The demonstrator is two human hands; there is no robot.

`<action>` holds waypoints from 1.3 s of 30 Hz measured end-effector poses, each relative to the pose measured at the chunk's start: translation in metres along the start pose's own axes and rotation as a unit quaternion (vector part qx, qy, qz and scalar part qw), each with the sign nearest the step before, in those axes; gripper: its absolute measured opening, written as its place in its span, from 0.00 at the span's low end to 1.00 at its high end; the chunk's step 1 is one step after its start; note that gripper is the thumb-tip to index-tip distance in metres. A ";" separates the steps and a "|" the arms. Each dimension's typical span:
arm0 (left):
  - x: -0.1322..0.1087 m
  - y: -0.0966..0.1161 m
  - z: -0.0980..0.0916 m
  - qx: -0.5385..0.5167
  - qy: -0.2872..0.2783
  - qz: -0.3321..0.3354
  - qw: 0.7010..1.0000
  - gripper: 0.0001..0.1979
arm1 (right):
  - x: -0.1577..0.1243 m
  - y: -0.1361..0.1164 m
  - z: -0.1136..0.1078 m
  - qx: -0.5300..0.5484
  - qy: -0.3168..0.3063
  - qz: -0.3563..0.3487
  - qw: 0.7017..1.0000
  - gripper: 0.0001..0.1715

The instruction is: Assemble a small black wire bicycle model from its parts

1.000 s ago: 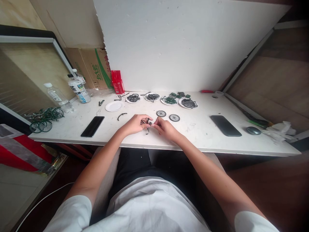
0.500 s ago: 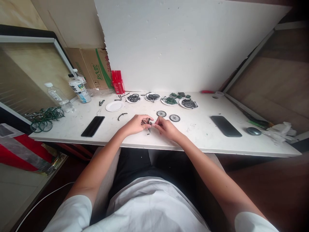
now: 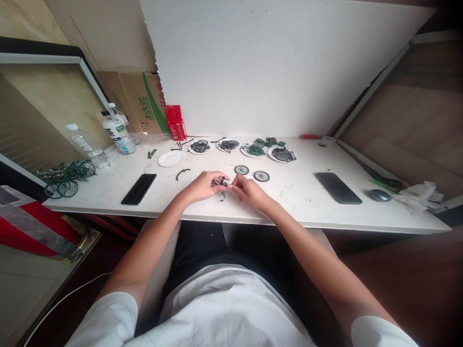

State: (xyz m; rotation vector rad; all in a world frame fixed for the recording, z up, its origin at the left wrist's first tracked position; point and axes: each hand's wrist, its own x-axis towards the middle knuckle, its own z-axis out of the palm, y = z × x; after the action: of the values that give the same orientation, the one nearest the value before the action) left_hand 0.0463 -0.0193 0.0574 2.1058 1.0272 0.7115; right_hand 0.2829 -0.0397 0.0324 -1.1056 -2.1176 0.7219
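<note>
**Small dark part pinched between both hands**

The small dark part (image 3: pixel 223 185) is held above the near edge of the table (image 3: pixel 296 202). It is pinched from 9 o'clock by the left hand (image 3: pixel 203 186) and from 3 o'clock by the right hand (image 3: pixel 249 191), with the fingers of both curled shut. Its stem points toward 6 o'clock. Loose wheels (image 3: pixel 241 169) lie at 12 to 1 o'clock of the right hand. The part's form is largely hidden by fingertips.

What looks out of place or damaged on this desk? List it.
A clear bottle lies on its side at the left end of the table. The white board behind has a ragged, broken left edge. The left hand and right hand pinch a small dark part; nothing looks spilled.
</note>
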 end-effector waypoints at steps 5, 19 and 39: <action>0.000 0.000 0.000 0.001 0.000 0.001 1.000 0.18 | 0.000 0.000 0.000 0.001 0.000 0.000 1.000 0.15; 0.001 0.005 0.003 -0.014 0.011 0.020 1.000 0.18 | 0.002 0.005 0.001 -0.011 -0.001 -0.006 1.000 0.21; 0.005 0.000 0.001 -0.031 0.115 0.061 0.991 0.12 | 0.010 0.041 -0.006 -0.139 0.124 -0.059 0.981 0.15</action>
State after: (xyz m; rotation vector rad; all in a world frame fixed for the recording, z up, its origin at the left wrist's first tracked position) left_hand 0.0493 -0.0156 0.0578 2.0819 0.9882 1.0531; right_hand 0.3035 -0.0093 0.0099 -1.1370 -2.0850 0.2224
